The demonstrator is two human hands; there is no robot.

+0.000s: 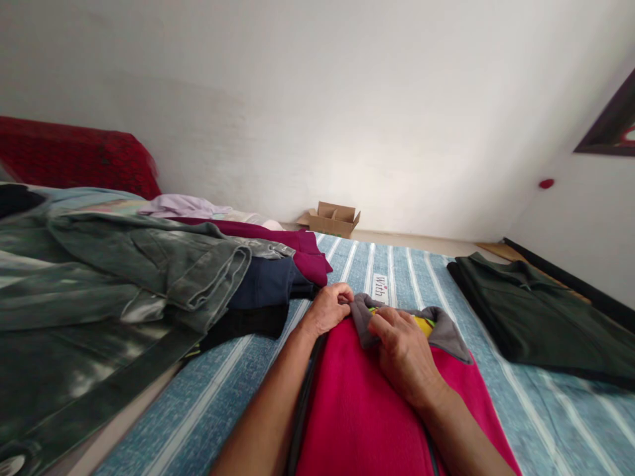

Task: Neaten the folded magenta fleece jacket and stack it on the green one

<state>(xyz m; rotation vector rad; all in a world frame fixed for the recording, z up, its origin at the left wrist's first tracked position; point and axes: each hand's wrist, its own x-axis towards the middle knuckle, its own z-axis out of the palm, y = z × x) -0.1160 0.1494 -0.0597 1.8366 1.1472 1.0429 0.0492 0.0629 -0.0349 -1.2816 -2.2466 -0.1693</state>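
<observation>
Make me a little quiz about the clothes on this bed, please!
1. True or false: the left hand pinches the grey collar of the red fleece.
2. Which garment lies alone on the striped bedcover to the right? A) a dark green shirt B) a yellow raincoat C) a white towel
3. Fill in: the right hand rests flat on the ____ near the collar.

Key: 1 true; 2 A; 3 fleece
</observation>
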